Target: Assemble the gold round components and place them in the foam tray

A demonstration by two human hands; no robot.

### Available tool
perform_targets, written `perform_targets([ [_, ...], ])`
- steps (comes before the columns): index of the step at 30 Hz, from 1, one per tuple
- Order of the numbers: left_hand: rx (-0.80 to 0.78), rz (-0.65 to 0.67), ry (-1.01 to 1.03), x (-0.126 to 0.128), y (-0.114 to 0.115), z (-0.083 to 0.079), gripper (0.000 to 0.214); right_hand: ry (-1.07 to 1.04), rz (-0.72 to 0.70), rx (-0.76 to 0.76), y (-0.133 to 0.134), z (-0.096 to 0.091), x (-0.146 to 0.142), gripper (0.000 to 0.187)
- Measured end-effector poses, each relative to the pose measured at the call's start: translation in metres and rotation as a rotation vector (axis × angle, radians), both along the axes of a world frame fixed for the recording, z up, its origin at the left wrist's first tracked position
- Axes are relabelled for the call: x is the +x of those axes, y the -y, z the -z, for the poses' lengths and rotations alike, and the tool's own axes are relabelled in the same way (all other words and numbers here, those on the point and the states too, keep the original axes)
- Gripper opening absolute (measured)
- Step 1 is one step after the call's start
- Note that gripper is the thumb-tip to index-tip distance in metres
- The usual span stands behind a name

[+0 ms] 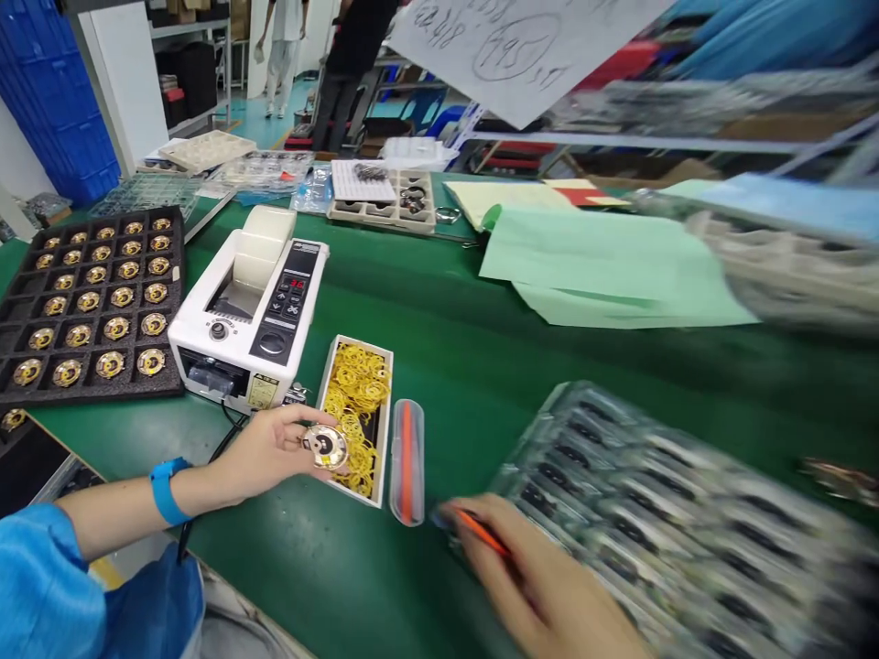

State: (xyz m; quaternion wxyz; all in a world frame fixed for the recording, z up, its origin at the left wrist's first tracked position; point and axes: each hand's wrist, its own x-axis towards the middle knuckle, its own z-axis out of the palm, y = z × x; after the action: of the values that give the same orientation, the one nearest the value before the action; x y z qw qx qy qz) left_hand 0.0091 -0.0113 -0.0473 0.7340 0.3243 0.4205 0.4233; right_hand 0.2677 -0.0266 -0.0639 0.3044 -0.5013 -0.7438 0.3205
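The left hand [265, 448] pinches a round gold disc [328, 447] by its rim over the near left edge of the box of yellow rubber bands [357, 389]. The right hand [549, 586], blurred, lies right of that box past the clear case [407, 462]. Its fingers are closed on an orange pen [482, 534] whose long axis slants toward the box.

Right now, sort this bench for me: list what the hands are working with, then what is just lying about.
In hand: left hand holding a gold disc at the box of yellow rubber bands; right hand holding an orange pen.
Lying about: tape dispenser, black tray of gold discs, green paper, clear pen case.
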Motion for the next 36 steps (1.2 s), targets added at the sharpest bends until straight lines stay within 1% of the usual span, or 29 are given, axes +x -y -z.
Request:
perform_targets([
  [1, 0.006, -0.005, -0.014, 0.000, 0.000, 0.001, 0.038, 0.003, -0.034, 0.018, -0.006, -0.006, -0.015, 0.024],
  [2, 0.013, -0.010, -0.025, 0.000, 0.000, 0.003, 0.038, -0.006, -0.053, -0.001, -0.012, -0.011, -0.029, 0.028],
  [4, 0.026, -0.020, -0.038, 0.000, 0.000, 0.006, 0.037, -0.081, -0.029, -0.044, -0.020, -0.019, -0.054, 0.033],
  [6, 0.033, -0.015, -0.025, 0.000, 0.001, 0.009, 0.039, -0.192, 0.018, -0.127, -0.024, -0.022, -0.069, 0.035],
  [8, 0.039, 0.016, 0.000, 0.001, 0.002, 0.010, 0.039, -0.286, 0.063, -0.214, -0.024, -0.021, -0.076, 0.036],
  [11, 0.048, 0.075, 0.007, 0.001, 0.005, 0.009, 0.036, -0.356, 0.113, -0.311, -0.022, -0.016, -0.076, 0.036],
  [15, 0.065, 0.121, 0.006, 0.002, 0.008, 0.006, 0.037, -0.373, 0.143, -0.354, -0.018, -0.008, -0.074, 0.034],
  [18, 0.068, 0.143, 0.005, 0.002, 0.009, 0.006, 0.038, -0.401, 0.164, -0.325, -0.014, -0.006, -0.075, 0.032],
  [21, 0.061, 0.149, -0.014, 0.003, 0.009, 0.006, 0.039, -0.425, 0.170, -0.259, -0.012, -0.008, -0.079, 0.028],
  [25, 0.092, 0.160, -0.027, 0.002, 0.009, 0.007, 0.039, -0.350, 0.116, -0.154, -0.011, -0.010, -0.081, 0.027],
  [27, 0.118, 0.167, -0.051, 0.001, 0.010, 0.007, 0.040, -0.324, 0.101, -0.138, -0.011, -0.011, -0.081, 0.028],
  [31, 0.146, 0.189, -0.119, -0.001, 0.010, 0.006, 0.043, -0.359, 0.128, -0.202, -0.010, -0.011, -0.081, 0.025],
  [36, 0.189, 0.208, -0.116, 0.000, 0.011, 0.003, 0.043, -0.408, 0.173, -0.312, -0.012, -0.011, -0.081, 0.023],
])
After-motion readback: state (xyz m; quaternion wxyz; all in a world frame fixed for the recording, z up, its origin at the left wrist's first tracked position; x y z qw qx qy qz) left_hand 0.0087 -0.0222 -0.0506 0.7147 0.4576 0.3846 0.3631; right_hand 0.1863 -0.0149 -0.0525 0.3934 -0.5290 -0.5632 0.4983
